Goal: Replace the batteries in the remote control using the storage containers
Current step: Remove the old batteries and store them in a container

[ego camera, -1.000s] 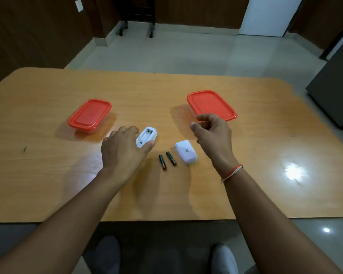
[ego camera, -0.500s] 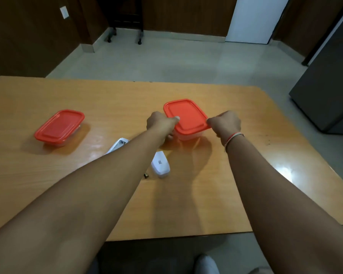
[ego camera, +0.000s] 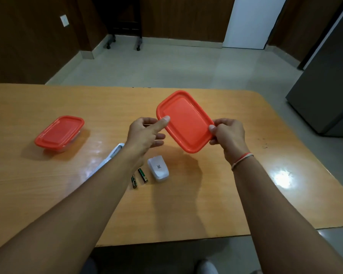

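Two hands are up over the table point(ego camera: 48, 194). My right hand point(ego camera: 229, 136) pinches one corner of the red lid point(ego camera: 184, 121), which is tilted in the air; my left hand point(ego camera: 145, 135) is loosely open, its thumb pressed on the lid's opposite edge. I cannot see the box under the lid. Below lie two batteries point(ego camera: 139, 177) beside the white battery cover point(ego camera: 158, 170); the remote point(ego camera: 113, 155) is half hidden by my left arm. Another lidded box point(ego camera: 59, 133) sits far left.
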